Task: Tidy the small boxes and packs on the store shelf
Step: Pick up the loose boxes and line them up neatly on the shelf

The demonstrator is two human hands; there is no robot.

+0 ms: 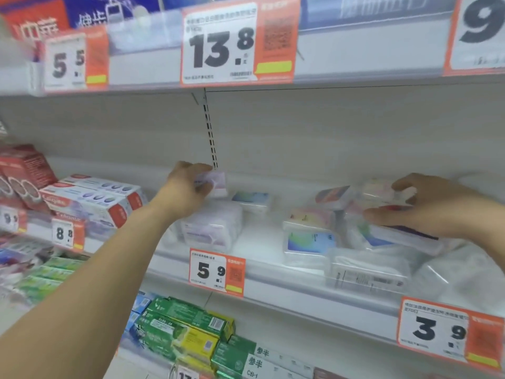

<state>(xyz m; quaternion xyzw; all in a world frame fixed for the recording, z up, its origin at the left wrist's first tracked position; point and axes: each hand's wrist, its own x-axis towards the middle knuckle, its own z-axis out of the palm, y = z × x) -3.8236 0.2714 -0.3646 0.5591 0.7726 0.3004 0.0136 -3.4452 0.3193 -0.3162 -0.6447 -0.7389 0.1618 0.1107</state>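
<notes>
While both hands work the white shelf, each one grasps a small pack.

With fingers curled, my left hand pinches a pale lilac pack, raised just behind the wrapped lilac bundle that sits directly above the 5.9 price tag. My right hand grips a pale pink pack between thumb and fingers, well right of that tag, over a loose heap of clear-wrapped packs. A blue-green pack lies between my hands, up and right of the tag. Red-and-white toothpaste boxes lie left of the tag.
</notes>
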